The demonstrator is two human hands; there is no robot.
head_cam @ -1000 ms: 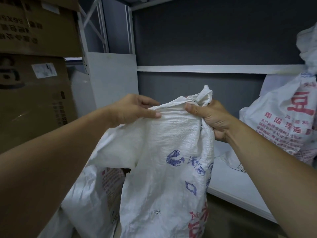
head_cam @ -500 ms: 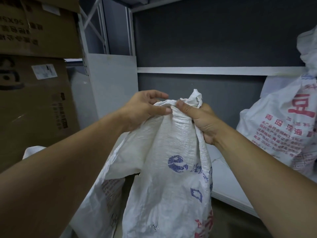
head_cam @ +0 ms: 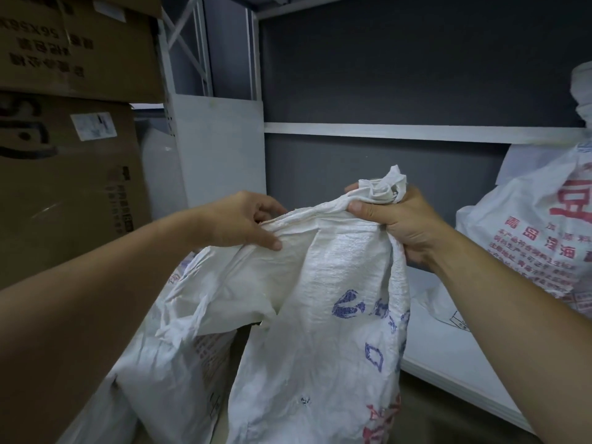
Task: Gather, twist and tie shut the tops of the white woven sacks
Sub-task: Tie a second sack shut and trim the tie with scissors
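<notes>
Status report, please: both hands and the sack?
Left hand pinches top hem. Right hand grips bunched top of white woven blue-printed sack; untied. Red-printed white sack at right, apart.

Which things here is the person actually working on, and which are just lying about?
Job: white woven sack with blue print, its top held by left hand and right hand; red-printed white woven sack.
Lying about: brown cardboard boxes; white metal shelf.
</notes>
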